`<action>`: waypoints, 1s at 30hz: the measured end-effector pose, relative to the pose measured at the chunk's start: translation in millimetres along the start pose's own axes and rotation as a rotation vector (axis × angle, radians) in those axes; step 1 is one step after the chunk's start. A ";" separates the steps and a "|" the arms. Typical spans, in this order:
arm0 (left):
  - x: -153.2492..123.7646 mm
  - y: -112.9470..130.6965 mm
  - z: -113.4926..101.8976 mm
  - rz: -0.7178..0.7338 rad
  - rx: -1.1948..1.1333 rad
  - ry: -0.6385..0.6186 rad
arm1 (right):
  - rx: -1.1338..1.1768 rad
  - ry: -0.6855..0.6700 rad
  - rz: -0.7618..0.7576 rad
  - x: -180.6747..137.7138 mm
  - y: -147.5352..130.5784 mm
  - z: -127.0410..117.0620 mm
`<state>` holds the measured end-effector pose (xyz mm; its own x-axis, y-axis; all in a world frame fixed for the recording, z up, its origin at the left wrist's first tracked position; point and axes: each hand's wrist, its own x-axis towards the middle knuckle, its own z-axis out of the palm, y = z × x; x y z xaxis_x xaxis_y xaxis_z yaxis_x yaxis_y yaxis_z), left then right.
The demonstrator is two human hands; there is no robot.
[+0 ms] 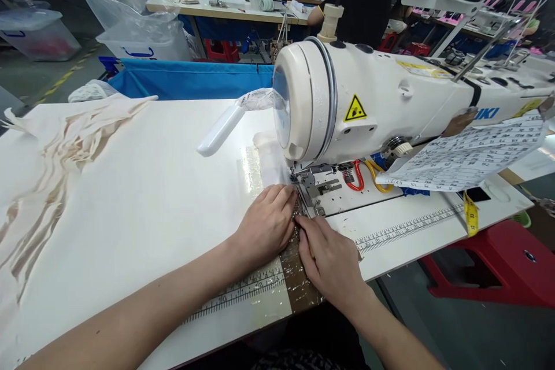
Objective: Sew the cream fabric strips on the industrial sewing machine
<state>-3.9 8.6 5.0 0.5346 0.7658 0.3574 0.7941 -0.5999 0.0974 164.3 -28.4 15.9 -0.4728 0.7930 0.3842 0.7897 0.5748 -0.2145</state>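
A white industrial sewing machine [373, 110] stands on a white table [151, 196]. My left hand [266, 222] lies palm down just left of the presser foot [309, 193], fingers together and curled onto the surface. My right hand [329, 257] sits right in front of the foot, its fingers pinched at something small I cannot make out. A brown taped strip [299, 283] runs between the two hands to the table's front edge. White fabric [271, 162] feeds out behind the needle.
Cream fabric [52, 156] is heaped at the table's left. Scissors [366, 176] with red and yellow handles lie under the machine arm, beside a printed sheet [468, 156] and a yellow tape measure [470, 214]. A red stool [498, 266] stands at right. Another person [364, 0] works behind.
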 end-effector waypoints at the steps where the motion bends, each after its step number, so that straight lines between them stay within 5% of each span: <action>1: 0.3 0.0 0.3 0.000 0.003 0.004 | -0.026 0.004 -0.004 -0.2 0.0 0.7; 13: 4.0 -10.6 3.3 -0.040 -0.035 0.010 | -0.259 -0.038 0.027 3.0 -8.1 8.1; 17: 5.4 -14.5 1.5 -0.039 -0.024 0.057 | -0.091 -0.006 0.036 -2.8 -4.4 3.7; 22: 7.3 -20.2 0.4 -0.121 -0.089 0.066 | 0.453 0.005 0.133 -63.3 7.1 -25.2; 25: 7.2 -22.6 3.7 -0.141 -0.122 0.092 | 0.617 -0.257 0.207 -111.8 21.4 -30.5; 30: 7.2 -20.6 11.0 -0.101 -0.090 0.115 | 0.632 -0.406 0.210 -142.5 52.1 22.2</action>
<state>-13.2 29.0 -4.6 0.4132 0.7945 0.4450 0.8101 -0.5439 0.2188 264.1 -106.9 -70.0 -0.5401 0.8399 -0.0538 0.5639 0.3137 -0.7640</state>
